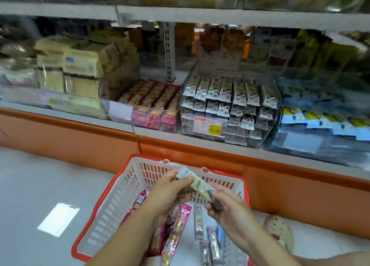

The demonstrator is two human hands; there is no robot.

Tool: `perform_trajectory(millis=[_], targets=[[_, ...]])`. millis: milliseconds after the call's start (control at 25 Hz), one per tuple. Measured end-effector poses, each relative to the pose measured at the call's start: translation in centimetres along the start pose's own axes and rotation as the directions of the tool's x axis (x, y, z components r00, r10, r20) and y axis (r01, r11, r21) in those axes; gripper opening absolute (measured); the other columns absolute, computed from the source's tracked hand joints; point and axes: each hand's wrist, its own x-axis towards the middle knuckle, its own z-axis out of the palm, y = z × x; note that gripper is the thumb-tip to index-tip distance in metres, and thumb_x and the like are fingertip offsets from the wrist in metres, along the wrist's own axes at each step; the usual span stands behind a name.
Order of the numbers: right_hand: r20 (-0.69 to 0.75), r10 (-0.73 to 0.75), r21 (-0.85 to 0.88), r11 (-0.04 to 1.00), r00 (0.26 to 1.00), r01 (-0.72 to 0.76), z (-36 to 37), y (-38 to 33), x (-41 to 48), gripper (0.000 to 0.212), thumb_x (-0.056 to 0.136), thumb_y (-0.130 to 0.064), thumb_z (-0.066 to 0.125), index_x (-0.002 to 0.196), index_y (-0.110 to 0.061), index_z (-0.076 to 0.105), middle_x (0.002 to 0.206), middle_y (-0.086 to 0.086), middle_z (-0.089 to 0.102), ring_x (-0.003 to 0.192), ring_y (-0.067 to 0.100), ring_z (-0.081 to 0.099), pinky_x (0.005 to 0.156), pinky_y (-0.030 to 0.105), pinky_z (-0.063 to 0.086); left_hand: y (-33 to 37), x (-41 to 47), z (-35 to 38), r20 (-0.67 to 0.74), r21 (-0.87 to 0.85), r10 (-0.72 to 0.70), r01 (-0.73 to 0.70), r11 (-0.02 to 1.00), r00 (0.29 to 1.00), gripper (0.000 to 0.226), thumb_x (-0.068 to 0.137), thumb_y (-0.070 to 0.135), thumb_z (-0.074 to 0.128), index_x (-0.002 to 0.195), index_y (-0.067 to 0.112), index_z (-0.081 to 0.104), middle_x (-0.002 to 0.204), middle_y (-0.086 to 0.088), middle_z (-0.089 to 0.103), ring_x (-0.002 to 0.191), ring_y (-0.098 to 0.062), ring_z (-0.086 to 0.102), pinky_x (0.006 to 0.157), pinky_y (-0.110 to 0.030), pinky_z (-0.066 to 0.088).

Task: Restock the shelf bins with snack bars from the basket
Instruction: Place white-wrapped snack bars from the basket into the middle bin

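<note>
Snack bars in pink wrappers point(176, 225) and silvery ones point(198, 221) lie loose in the white basket point(112, 187) with the red rim, low in the frame. On the shelf above, a clear bin point(277, 97) at centre holds rows of pale bars, with a price tag point(208, 125) on its front. A second clear bin point(112, 105) to its left holds red and pink packs.

The goods at far left and far right are blurred. The forearms cover part of the basket's contents, and its near edge is cut off.

One pale bar point(197, 182) is held over the basket, its long axis running from upper left to lower right, the crimped silver end toward the shelf. The left hand point(170, 191) pinches that upper end; the right hand point(226, 205) pinches the lower end between thumb and fingers.
</note>
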Motion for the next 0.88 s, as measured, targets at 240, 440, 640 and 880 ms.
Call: perform_trajectory(millis=[240,440,640,880], targets=[[0.002,-0.26,-0.028,0.965,0.966,0.259,2.0,-8.0,-1.9,0.041,0.071,-0.013,0.072,0.108,-0.002,0.058,0.088,0.016,0.072,0.071,0.02,0.069,0.058,0.026,0.055,6.9,-2.2,1.7,0.151,0.112,0.14,-0.157,0.981,0.979,0.036,0.076,0.025,0.075,0.11,0.019,0.068,0.104,-0.002,0.074,0.098,-0.019,0.07,0.08,-0.027,0.056],[0.096,-0.41,-0.203,0.884,0.907,0.421,5.9,-13.7,-1.6,0.037,0.077,-0.018,0.072,0.11,-0.005,0.06,0.102,0.015,0.073,0.09,0.029,0.072,0.075,0.038,0.058,11.0,-1.4,5.4,0.037,0.191,0.451,-0.449,0.873,0.892,0.019,0.081,0.03,0.074,0.1,0.028,0.071,0.097,0.006,0.074,0.093,-0.014,0.069,0.073,-0.022,0.055],[0.033,-0.613,-0.477,0.684,0.789,0.551,9.3,-25.5,4.5,0.029,0.083,-0.013,0.073,0.109,-0.009,0.061,0.098,0.006,0.073,0.072,0.013,0.072,0.06,0.023,0.056,15.5,2.2,1.9,-0.093,0.741,0.757,-0.463,0.487,0.647,0.048,0.094,0.043,0.054,0.14,0.043,0.038,0.132,0.033,0.038,0.117,0.018,0.032,0.101,-0.012,0.028],[-0.038,-0.593,-0.661,0.618,0.804,0.425,12.7,-31.5,17.7,0.026,0.083,-0.006,0.071,0.107,0.001,0.063,0.11,0.02,0.068,0.081,0.022,0.066,0.075,0.032,0.056,15.3,6.4,-0.2,-0.034,0.792,0.664,-0.385,0.474,0.747,0.068,0.095,0.052,0.044,0.151,0.042,0.006,0.152,0.029,0.016,0.127,0.014,0.014,0.109,-0.018,0.014]])
